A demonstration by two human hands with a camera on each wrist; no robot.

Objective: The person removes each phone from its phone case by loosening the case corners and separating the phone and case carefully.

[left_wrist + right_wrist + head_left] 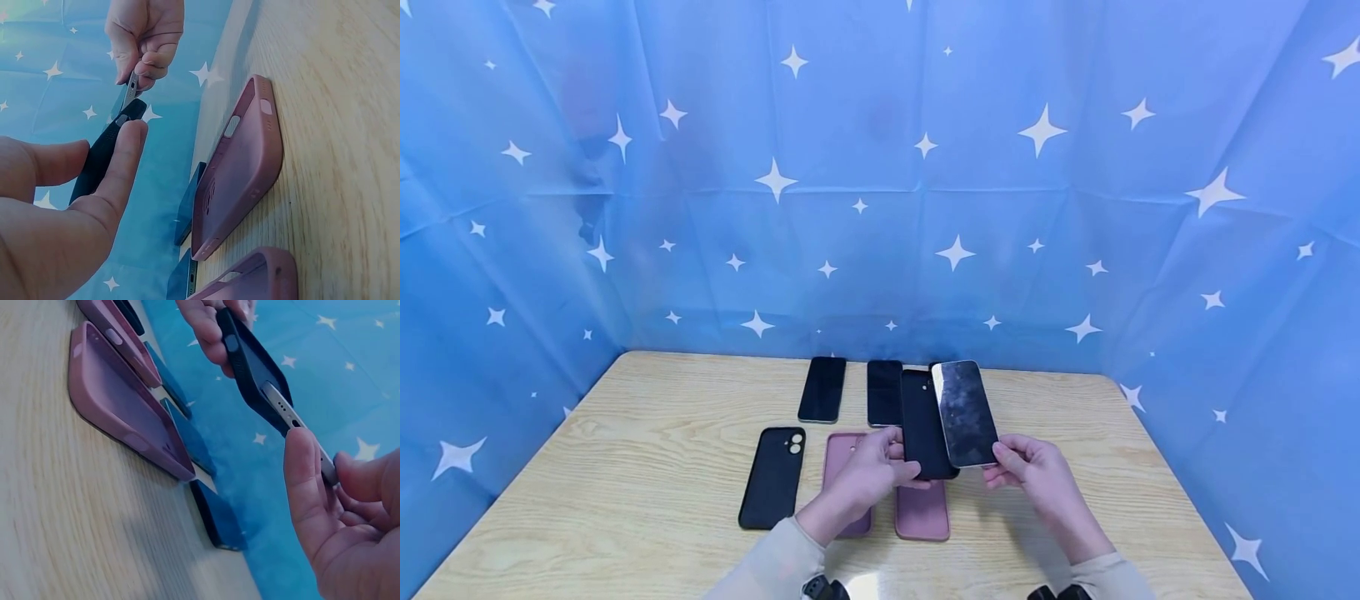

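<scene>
Above the table, my left hand (871, 471) grips a black phone case (920, 425) by its left side and lower edge, thumb and fingers on opposite faces. The case is tilted, its hollow side facing up. My right hand (1039, 473) pinches a phone (966, 412) with a dark screen and silver frame at its lower right corner. In the right wrist view, the silver edge (284, 406) of the phone, with its port showing, meets the rim of the case at an angle. The phone's left side overlaps the case; how far it is inside, I cannot tell.
Two pink cases lie below the hands, one (922, 512) under the held case, another (838, 454) partly behind my left hand. A second black case (773, 479) lies left. Phones (822, 389) rest along the back, before a blue star-patterned curtain (865, 250).
</scene>
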